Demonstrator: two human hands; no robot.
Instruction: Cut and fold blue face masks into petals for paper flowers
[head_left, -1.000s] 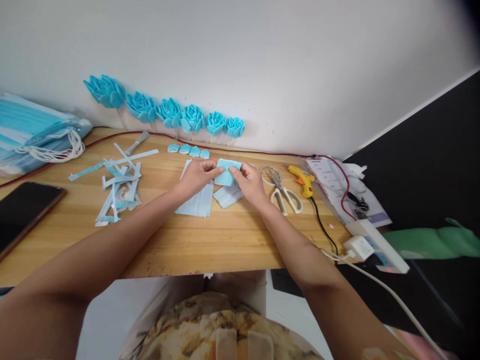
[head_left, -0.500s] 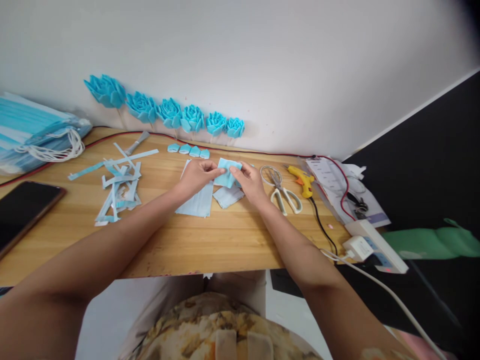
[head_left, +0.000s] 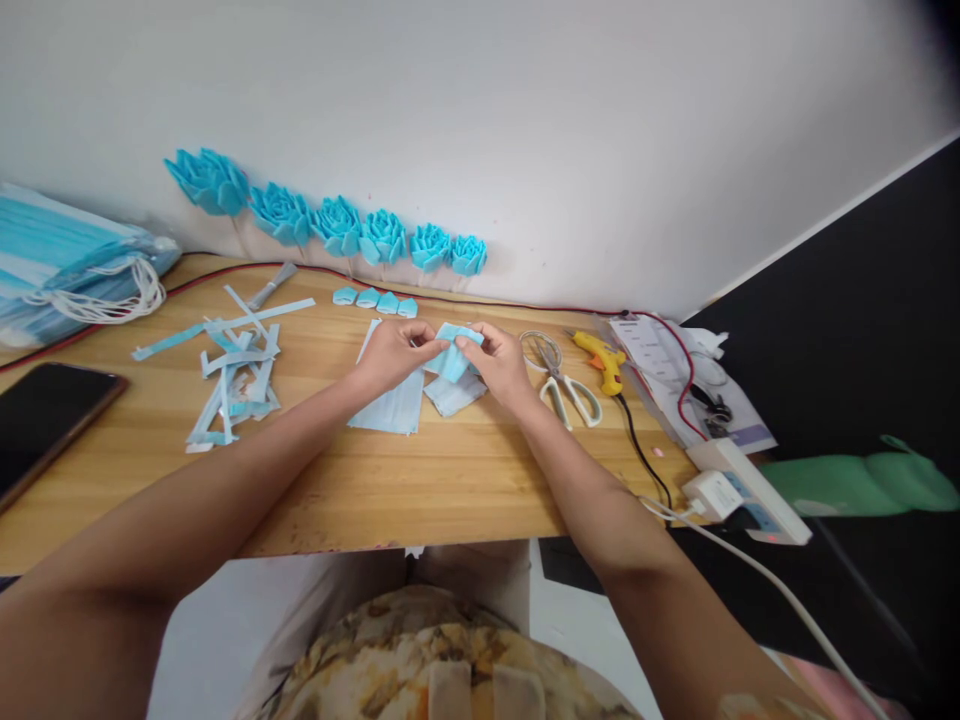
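Observation:
Between my two hands is a small piece of light blue mask fabric [head_left: 454,362], its upper sides pinched inward so that it tapers downward. My left hand [head_left: 401,352] grips its left side between thumb and fingers. On the right side, my right hand [head_left: 495,360] pinches it the same way. Under and beside my hands lie a larger pale blue sheet [head_left: 390,405] and some small cut fabric pieces [head_left: 456,396]. Several folded blue petals [head_left: 376,300] sit in a row behind. To the right of my right hand rest white-handled scissors [head_left: 570,392] across a roll of tape [head_left: 540,348].
Several blue fabric flowers [head_left: 337,226] on sticks lean against the wall. Fabric strips [head_left: 240,365], a phone [head_left: 56,420] and a bag of masks [head_left: 67,260] occupy the left. A yellow glue gun [head_left: 604,362], papers [head_left: 652,360] and a power strip [head_left: 757,495] stand right.
The fabric piece was spread flatter and squarer; now its upper sides are folded inward and it narrows toward the bottom. Both hands stay in nearly the same place.

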